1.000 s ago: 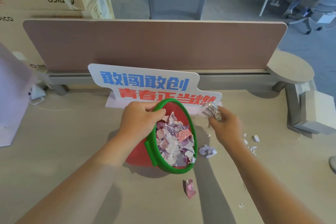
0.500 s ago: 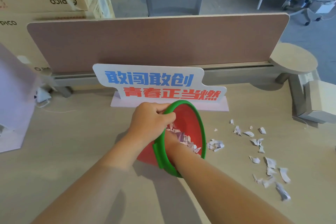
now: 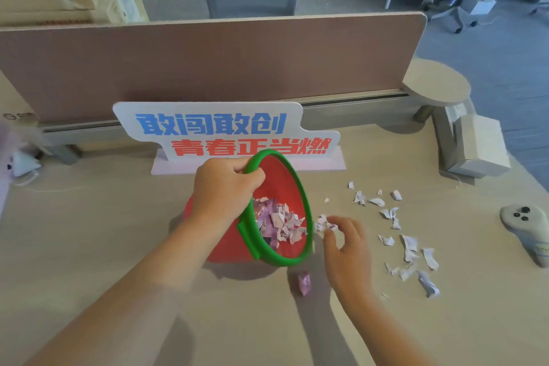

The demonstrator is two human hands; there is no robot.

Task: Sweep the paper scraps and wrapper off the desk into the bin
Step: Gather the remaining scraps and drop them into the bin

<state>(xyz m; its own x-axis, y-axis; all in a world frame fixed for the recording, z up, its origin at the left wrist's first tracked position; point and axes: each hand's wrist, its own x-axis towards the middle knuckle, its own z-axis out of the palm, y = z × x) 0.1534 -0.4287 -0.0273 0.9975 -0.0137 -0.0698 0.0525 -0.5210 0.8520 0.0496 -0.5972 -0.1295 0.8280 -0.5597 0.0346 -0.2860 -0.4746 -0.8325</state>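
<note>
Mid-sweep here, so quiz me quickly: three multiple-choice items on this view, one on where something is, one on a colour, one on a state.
1. Where is the pink wrapper?
A) inside the bin
B) on the desk, nearer the camera than the bin's mouth
C) in the right hand

2. What colour is the bin's rim?
A) green
B) blue
C) yellow

3. How does the bin sit?
A) upright
B) upside down
C) tipped on its side, mouth toward the loose scraps

Answers:
1 B: the wrapper lies on bare desk beside the right wrist.
2 A: the band that the left hand grips is green.
3 C: the opening faces right, and the scraps inside show through it.
</note>
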